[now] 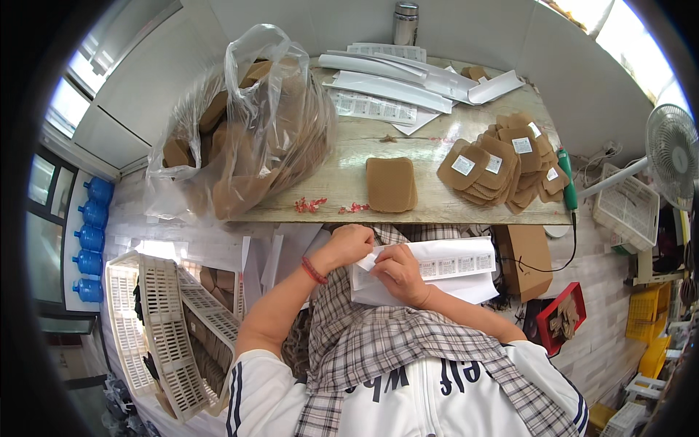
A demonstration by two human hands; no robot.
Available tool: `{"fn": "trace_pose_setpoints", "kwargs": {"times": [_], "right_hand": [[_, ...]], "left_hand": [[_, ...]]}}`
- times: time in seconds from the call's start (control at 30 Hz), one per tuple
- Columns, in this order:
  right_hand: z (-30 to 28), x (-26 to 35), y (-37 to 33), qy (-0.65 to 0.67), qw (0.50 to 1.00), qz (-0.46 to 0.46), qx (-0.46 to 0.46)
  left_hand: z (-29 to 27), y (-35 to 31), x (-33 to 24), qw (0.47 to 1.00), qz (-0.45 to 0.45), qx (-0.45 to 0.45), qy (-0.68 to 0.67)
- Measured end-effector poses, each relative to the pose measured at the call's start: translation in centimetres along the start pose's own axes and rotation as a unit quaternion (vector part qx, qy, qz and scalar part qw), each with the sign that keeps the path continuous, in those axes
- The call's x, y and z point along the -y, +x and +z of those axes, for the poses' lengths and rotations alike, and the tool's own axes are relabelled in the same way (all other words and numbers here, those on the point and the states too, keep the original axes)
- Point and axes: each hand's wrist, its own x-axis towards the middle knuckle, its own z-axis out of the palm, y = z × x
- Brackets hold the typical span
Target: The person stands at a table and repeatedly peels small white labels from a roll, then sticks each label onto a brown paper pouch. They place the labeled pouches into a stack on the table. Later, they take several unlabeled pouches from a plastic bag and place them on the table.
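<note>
A white sheet of printed labels [459, 267] lies across my lap, below the front edge of the table. My left hand [348, 246], with a red bracelet at the wrist, is closed at the sheet's left end. My right hand [400, 272] is bent over the same end, its fingers pinching the paper. A small white piece shows between the two hands, and its exact shape is partly hidden by the fingers. On the table in front of me sits a neat stack of brown rounded pads [390, 185]. To its right is a looser heap of brown pads [502, 162], several bearing white labels.
A clear plastic bag [269, 131] full of brown pads stands at the table's left. More label sheets [393, 84] lie at the back near a steel flask [405, 23]. A green-handled tool [566, 180] hangs at the right edge. White crates [164, 328] stand left; a fan [670, 153] right.
</note>
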Motion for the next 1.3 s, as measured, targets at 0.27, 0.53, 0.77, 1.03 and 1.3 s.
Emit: {"fn": "trace_pose_setpoints", "kwargs": {"times": [0.27, 0.53, 0.77, 1.03, 1.3], "right_hand": [[-3.9, -0.6, 3.5, 0.267, 0.920, 0.248, -0.143], [-2.4, -10.7, 9.7, 0.234, 0.891, 0.352, -0.165], [-0.4, -12.3, 9.4, 0.064, 0.930, 0.313, -0.185], [-0.6, -12.3, 9.5, 0.053, 0.929, 0.318, -0.180], [-0.3, -12.3, 9.5, 0.014, 0.933, 0.313, -0.177]], "left_hand": [[-0.5, -1.4, -2.0, 0.978, 0.131, -0.145, 0.071], [0.0, 0.5, -2.3, 0.955, 0.192, -0.205, 0.091], [0.4, 1.1, -1.9, 0.954, 0.198, -0.209, 0.087], [0.3, 1.5, -1.9, 0.950, 0.202, -0.219, 0.089], [0.1, 1.7, -2.1, 0.952, 0.199, -0.218, 0.085]]}}
